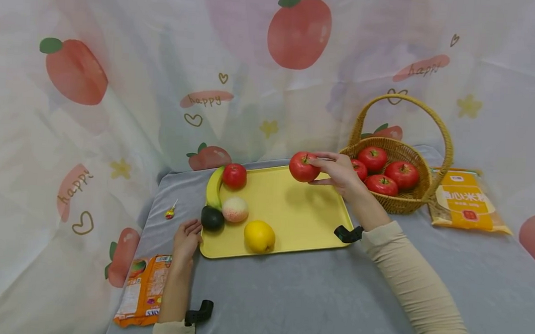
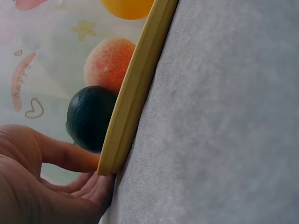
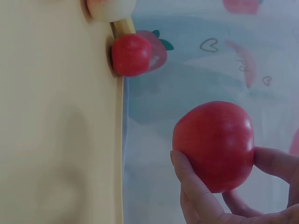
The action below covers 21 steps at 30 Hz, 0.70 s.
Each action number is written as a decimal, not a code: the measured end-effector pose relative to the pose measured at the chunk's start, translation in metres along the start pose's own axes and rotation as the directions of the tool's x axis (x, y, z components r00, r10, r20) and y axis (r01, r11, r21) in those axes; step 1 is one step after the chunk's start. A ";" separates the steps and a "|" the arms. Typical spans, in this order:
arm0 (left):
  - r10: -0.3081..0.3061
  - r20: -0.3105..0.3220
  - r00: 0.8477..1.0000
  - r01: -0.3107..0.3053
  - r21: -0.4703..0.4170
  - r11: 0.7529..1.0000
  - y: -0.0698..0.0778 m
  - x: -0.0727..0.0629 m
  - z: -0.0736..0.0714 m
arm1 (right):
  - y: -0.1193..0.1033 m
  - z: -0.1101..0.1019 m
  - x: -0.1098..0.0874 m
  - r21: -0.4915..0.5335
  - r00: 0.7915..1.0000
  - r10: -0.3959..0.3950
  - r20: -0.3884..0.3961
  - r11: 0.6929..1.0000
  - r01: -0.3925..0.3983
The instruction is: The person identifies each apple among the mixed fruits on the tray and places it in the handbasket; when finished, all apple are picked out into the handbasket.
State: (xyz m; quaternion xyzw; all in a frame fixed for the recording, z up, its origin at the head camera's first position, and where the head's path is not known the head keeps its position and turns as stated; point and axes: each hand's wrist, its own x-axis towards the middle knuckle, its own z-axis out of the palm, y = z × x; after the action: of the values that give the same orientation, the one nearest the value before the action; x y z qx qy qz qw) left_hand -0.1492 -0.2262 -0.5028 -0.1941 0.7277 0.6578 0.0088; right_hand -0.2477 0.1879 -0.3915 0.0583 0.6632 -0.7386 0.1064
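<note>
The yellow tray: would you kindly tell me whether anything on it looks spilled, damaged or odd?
Nothing stands out. The banana, red apple, peach, dark avocado and lemon on the yellow tray show no visible damage, and nothing looks spilled. The right hand holds a second red apple above it.

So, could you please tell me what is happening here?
A person's right grip holds a round red apple above a rectangular yellow tray; the left grip holds the tray's edge. On it lie another red apple, a curved yellow banana, pinkish peach, dark green avocado and yellow lemon. Four red apples sit in a brown wicker basket.
</note>
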 end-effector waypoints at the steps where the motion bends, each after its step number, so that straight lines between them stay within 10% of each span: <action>1: 0.002 0.000 1.000 -0.002 -0.003 1.000 0.000 0.000 0.000 | -0.001 -0.002 -0.001 -0.002 1.000 0.002 -0.006 1.000 -0.002; 21: -0.010 0.003 1.000 0.010 0.002 1.000 -0.001 0.003 -0.001 | -0.008 -0.037 -0.022 0.020 0.994 0.007 -0.113 1.000 -0.005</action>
State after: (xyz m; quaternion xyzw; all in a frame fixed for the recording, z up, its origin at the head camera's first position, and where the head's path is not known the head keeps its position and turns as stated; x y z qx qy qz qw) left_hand -0.1513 -0.2275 -0.5046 -0.1967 0.7272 0.6575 0.0134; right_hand -0.2305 0.2268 -0.3829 0.1029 0.6607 -0.7402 0.0703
